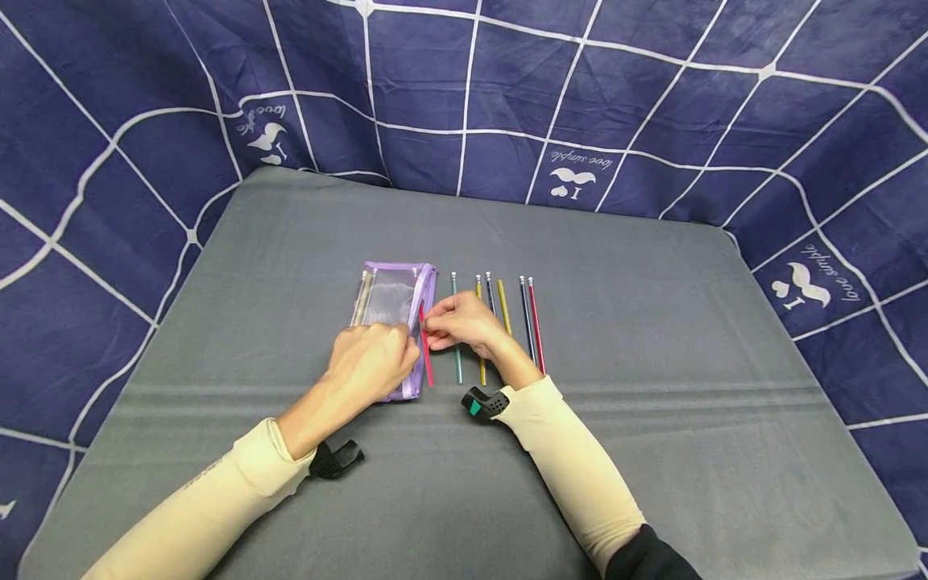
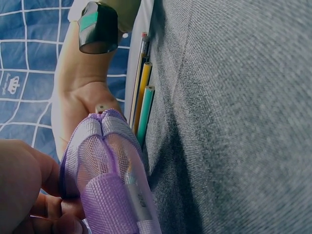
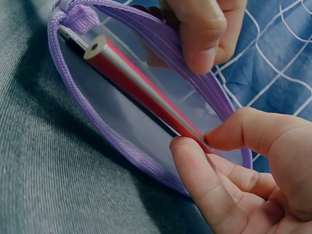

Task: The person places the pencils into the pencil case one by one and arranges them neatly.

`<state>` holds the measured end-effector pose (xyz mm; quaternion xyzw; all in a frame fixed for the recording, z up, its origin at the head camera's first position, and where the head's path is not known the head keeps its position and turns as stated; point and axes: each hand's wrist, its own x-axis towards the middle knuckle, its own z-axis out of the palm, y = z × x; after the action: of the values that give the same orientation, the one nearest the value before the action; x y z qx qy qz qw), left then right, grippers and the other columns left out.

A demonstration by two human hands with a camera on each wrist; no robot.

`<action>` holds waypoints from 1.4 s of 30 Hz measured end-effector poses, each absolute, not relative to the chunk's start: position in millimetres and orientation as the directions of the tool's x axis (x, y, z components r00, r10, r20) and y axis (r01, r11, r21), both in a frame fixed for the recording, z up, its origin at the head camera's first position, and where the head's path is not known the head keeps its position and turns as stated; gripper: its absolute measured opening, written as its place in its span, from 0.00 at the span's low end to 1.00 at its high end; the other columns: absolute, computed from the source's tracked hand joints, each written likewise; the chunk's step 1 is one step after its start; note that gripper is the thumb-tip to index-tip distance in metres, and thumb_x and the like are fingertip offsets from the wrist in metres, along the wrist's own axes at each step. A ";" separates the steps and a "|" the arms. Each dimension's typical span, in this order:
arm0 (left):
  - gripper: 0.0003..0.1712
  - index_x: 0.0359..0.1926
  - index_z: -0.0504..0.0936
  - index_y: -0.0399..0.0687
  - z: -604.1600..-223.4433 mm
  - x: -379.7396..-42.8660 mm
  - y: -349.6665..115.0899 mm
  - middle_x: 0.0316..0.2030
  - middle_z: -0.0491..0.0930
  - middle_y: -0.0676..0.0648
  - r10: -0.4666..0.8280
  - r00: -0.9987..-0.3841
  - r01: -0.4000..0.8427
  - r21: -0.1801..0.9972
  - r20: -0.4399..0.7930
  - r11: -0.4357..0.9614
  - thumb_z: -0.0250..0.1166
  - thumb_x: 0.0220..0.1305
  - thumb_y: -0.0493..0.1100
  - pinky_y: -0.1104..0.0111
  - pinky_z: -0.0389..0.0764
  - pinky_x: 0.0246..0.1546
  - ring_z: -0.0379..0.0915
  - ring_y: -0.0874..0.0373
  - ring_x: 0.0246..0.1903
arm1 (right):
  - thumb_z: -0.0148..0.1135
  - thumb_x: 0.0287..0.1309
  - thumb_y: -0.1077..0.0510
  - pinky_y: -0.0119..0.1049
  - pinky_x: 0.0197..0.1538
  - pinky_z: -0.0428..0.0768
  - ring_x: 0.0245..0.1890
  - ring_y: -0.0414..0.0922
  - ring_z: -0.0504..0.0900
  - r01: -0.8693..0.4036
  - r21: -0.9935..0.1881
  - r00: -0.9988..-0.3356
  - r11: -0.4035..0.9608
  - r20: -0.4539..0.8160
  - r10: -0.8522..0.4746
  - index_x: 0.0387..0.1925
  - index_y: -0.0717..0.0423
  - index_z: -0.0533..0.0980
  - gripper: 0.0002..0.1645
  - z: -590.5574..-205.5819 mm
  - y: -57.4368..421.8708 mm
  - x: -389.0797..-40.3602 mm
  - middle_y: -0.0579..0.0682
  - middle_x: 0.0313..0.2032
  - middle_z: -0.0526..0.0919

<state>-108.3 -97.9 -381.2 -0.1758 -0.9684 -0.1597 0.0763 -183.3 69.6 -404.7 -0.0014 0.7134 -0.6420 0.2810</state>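
My left hand (image 1: 372, 360) grips the edge of a clear mesh pencil case (image 1: 391, 298) with purple trim, lying on the table. In the right wrist view the zip mouth of the pencil case (image 3: 80, 105) gapes wide, and the left thumb presses its far edge. My right hand (image 1: 466, 324) pinches a red pencil (image 3: 134, 83) between thumb and forefinger, its flat end at the case's mouth. Beneath it, a dark pencil (image 3: 73, 43) shows inside the case. Light-coloured pencils (image 1: 362, 296) show through the case's left side.
Right of the case, a green pencil (image 1: 458, 366), yellow pencils (image 1: 504, 306), dark pencils (image 1: 525, 314) and another red pencil (image 1: 536, 318) lie roughly parallel on the grey table (image 1: 652, 322). The right forearm passes over some of them. A blue checked cloth (image 1: 522, 97) hangs around the table.
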 end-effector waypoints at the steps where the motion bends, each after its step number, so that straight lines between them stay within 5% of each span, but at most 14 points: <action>1: 0.16 0.15 0.68 0.49 -381.2 -108.3 -97.5 0.13 0.68 0.50 0.319 -0.926 0.367 0.282 0.203 0.886 0.57 0.58 0.43 0.51 0.70 0.16 0.67 0.50 0.14 | 0.59 0.56 0.75 0.34 0.30 0.82 0.20 0.41 0.82 0.359 -0.917 -0.844 0.172 -0.398 -0.360 0.39 0.76 0.77 0.08 -404.9 69.0 -183.1 0.55 0.21 0.81; 42: 0.16 0.16 0.70 0.47 -381.1 -108.4 -98.0 0.14 0.69 0.49 0.319 -0.925 0.366 0.267 0.206 0.891 0.57 0.59 0.42 0.51 0.71 0.16 0.68 0.51 0.14 | 0.60 0.59 0.73 0.33 0.30 0.83 0.22 0.41 0.84 0.323 -0.940 -0.863 0.109 -0.340 -0.374 0.43 0.79 0.76 0.12 -399.5 67.9 -177.5 0.55 0.25 0.83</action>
<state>-108.4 -98.0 -381.1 -0.1766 -0.9693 -0.1519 0.0786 -177.5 67.9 -399.5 -0.0182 0.6975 -0.6670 0.2613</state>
